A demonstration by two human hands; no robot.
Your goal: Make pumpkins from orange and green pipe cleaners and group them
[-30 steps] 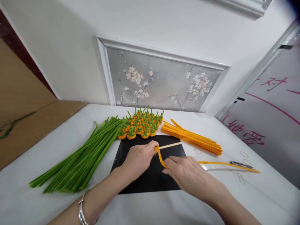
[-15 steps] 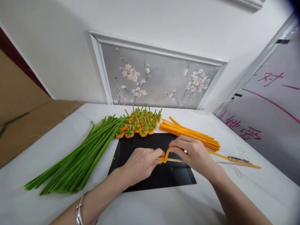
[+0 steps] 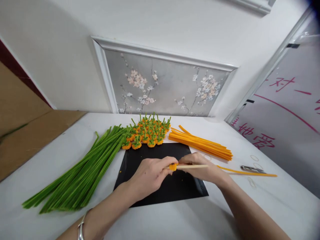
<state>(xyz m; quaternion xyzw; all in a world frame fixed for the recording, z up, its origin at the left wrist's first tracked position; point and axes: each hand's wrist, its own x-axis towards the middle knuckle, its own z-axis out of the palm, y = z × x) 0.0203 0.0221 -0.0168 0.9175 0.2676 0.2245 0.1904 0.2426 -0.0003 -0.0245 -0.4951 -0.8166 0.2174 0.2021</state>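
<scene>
My left hand pinches a thin pale wooden stick near its left end, where an orange fuzzy pipe cleaner is coiled around it. Close on the right, my right hand has its fingers closed behind the stick, on the pipe cleaner; the fingertips are mostly hidden. From beside that wrist a loose orange length trails across the table to the right. Both hands are above a black mat.
Green pipe cleaners lie in a bundle at left. Several orange-and-green pipe-cleaner flowers stand behind the mat. An orange bundle lies at back right, with small metal snips and clear rings nearer the right edge.
My right hand has come down and closer to the left, and the raised orange loop now lies wound around the stick. The stick's free end now shows in front of my right hand.
</scene>
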